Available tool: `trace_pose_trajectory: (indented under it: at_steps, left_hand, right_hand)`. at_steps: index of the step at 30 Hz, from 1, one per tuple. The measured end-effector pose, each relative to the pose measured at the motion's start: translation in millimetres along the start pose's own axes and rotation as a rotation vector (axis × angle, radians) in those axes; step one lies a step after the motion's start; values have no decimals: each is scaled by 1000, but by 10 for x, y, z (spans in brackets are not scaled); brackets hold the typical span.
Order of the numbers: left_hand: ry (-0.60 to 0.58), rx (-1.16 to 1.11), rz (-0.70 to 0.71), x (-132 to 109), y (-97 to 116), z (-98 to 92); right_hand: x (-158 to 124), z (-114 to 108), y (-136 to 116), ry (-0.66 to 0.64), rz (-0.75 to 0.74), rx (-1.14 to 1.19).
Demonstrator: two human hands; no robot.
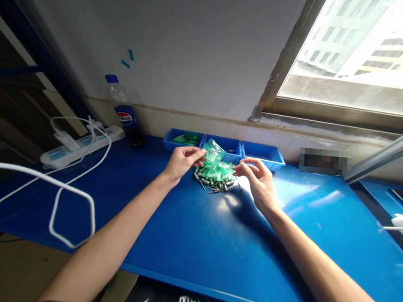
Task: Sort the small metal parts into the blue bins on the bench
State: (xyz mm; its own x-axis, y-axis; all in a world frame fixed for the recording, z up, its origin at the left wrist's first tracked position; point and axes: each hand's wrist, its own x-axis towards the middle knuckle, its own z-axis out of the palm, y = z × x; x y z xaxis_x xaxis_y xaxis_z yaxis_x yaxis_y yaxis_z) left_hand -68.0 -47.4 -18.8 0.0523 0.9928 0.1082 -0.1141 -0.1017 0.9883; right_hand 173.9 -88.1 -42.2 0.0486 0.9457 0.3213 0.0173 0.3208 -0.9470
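Note:
My left hand (183,162) is closed in a pinch on a small green plastic bag (214,152), raised above a pile on the blue table. The pile has crumpled green bags (217,172) on top, with small metal cylinders and screw-like pieces (215,187) spread around its near edge. At the right side of the pile is my right hand (259,182), its thumb and fingers bent together. Whatever is between those fingertips is too small to make out.
Behind the pile stand a blue tray with green bags (183,144), a middle blue tray (235,157) and a right blue tray (263,152). A cola bottle (124,113), a white power strip (76,149) and a looping white cable (94,207) are at left. A window is at right.

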Motion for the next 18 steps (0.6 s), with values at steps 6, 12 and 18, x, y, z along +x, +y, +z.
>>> trace_pose_trajectory:
  at_steps: [6,12,18]
  left_hand:
    - [366,-527,-134,208,-36,-219]
    - [325,-13,76,168,-114,-267]
    - [-50,857,524,-6,-167,-108]
  right_hand:
    - [19,-33,79,-12,-2,-26]
    - [30,-33,109,-26,-18,-32]
    - [6,-26,83,-29,-12,-24]
